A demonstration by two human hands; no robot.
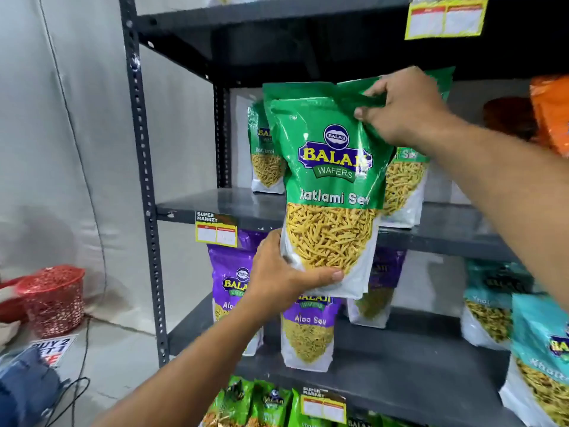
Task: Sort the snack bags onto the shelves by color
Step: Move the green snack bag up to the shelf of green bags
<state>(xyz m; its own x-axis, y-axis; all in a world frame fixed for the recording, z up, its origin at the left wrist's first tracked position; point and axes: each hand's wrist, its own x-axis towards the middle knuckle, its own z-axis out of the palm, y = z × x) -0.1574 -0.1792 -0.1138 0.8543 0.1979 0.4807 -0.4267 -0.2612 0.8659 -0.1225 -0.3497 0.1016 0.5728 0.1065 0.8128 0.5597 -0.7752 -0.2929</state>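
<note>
I hold a green Ratlami Sev snack bag [329, 180] upright in front of the middle shelf [215, 208]. My left hand [286, 278] grips its bottom left corner from below. My right hand [403, 109] pinches its top right edge. Two more green bags stand on that shelf behind it, one at the left [264, 155] and one at the right [403, 186]. Purple Aloo Sev bags [308, 331] stand on the shelf below, with teal bags [542, 349] further right.
The dark metal rack has a perforated upright post [144, 180] at the left. Orange bags [551, 112] sit at the far right of the middle shelf. Light green bags [261, 405] fill the lowest shelf. A red mesh basket [52, 300] stands on the floor at the left.
</note>
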